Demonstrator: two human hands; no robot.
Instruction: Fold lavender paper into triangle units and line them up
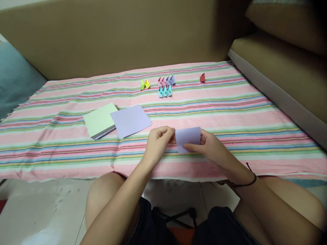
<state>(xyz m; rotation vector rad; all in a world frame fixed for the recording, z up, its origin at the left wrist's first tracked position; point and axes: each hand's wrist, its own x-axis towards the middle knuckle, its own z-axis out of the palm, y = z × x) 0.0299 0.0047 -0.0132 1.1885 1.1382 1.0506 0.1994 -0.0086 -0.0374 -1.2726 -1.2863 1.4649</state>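
Observation:
A small purple sheet of paper [188, 135], perhaps folded, is held up just above the striped cloth. My right hand [208, 144] grips its right side, thumb across the front and fingers behind. At the upper left corner, my left hand [159, 139] is closed in a pinch, its fingertips against the paper's edge. To the left lies a larger purple sheet [130, 120], overlapping a stack of paper [100, 119] with a pale green sheet on top.
Behind the hands sit small folded paper pieces: yellow-green [145, 84], pink [161, 81], purple [170, 80] and turquoise [165, 91]. A red one [202, 78] lies farther right. The striped cloth [76, 153] covers the surface, bounded by a brown backrest [127, 37] and cushions [281, 68].

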